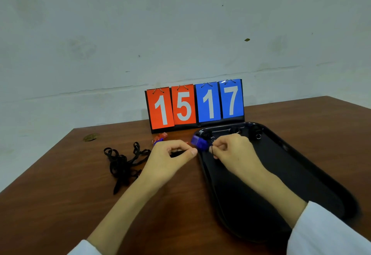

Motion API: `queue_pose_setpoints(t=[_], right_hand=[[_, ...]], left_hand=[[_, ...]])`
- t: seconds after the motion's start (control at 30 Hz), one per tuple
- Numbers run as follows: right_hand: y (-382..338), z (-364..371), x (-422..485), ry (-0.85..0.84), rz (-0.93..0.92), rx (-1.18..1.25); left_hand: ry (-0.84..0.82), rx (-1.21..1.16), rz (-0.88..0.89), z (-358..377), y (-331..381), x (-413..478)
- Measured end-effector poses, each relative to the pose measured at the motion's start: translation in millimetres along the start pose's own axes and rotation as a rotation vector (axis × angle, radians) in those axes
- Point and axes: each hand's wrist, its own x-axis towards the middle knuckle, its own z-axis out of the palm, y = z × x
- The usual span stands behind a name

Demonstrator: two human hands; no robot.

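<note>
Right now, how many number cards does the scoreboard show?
4: red 1 and red 5 at left, blue 1 and blue 7 at right. Others may hide behind them.

- My left hand (170,156) and right hand (232,150) are close together, pinching the blue whistle (198,142) and its black cord (177,153) between them, so nothing passes through there.
- Straight ahead, the scoreboard (194,104) stands upright near the wall and blocks any forward reach.
- To my left, a tangle of black straps (122,163) lies just beside my wrist, with a red whistle (161,136) nearer the scoreboard.
- To my right, the tray (301,174) has a raised rim that runs under my right hand. Its near floor is bare, and small rings lie at its far end.
- The table (60,204) is open wood at near left and between my forearms.
</note>
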Motion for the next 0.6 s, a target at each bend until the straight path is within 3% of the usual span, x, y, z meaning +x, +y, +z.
queue_pose_setpoints(t=[0.13, 0.23, 0.47, 0.6], right_hand=[[-3, 1, -5, -0.161, -0.283, -0.251], [-6, -4, -7, -0.329, -0.407, -0.264], [-13, -7, -10, -0.501, -0.343, 0.091], [-17, -8, -11, -0.434, -0.267, 0.289]], left_hand=[[-0.062, 0.03, 0.026, -7, 1, 2], [-0.161, 0.044, 0.014, -11, 1, 3], [-0.239, -0.048, -0.135, -20, -2, 5], [-0.21, -0.22, -0.247, -17, -8, 6]])
